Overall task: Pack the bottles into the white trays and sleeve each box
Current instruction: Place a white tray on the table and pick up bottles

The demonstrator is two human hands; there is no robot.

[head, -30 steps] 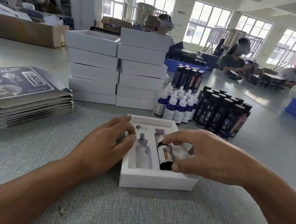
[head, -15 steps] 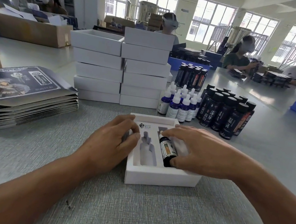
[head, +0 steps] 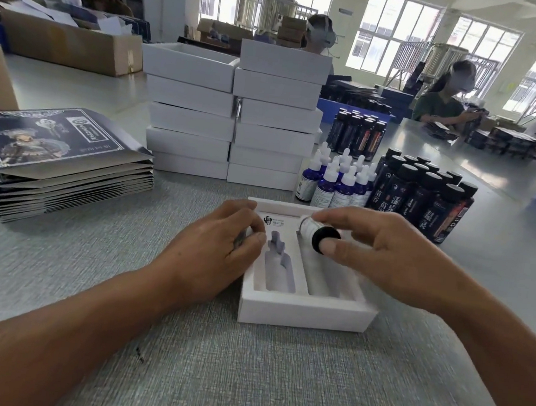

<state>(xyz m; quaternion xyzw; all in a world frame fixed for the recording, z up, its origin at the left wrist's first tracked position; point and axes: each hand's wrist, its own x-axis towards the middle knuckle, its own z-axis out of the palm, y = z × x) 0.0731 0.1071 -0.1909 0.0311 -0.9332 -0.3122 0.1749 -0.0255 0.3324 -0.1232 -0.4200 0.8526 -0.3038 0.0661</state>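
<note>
White tray (head: 301,309) sits at centre frame on the grey worktop (head: 241,382), open side up. Two moulded slots show in it: a dropper-shaped one at left and a long straight one at right, both bare.

My right hand (head: 386,258) pinches a small bottle (head: 314,232) between thumb and fingers, holding it tilted above the far end of the right slot, its black cap toward me and its pale label away. It does not lie in the slot.

My left hand (head: 219,247) rests against the tray's left wall, fingers curled over the rim. Something dark shows under the fingertips; I cannot tell what it is.

Just beyond the tray, centre right: a cluster of blue dropper bottles (head: 335,183) with white tops, and beside them, further right, a block of dark bottles (head: 425,199) with black caps. A second group of dark bottles stands behind these.

Upper centre: two stacks of white boxes (head: 236,116), side by side.

Left of frame: a pile of flat printed sleeves (head: 62,161), dark with a figure on the top one.

Background: other people seated at further worktops, a cardboard carton (head: 71,43) at upper left.
</note>
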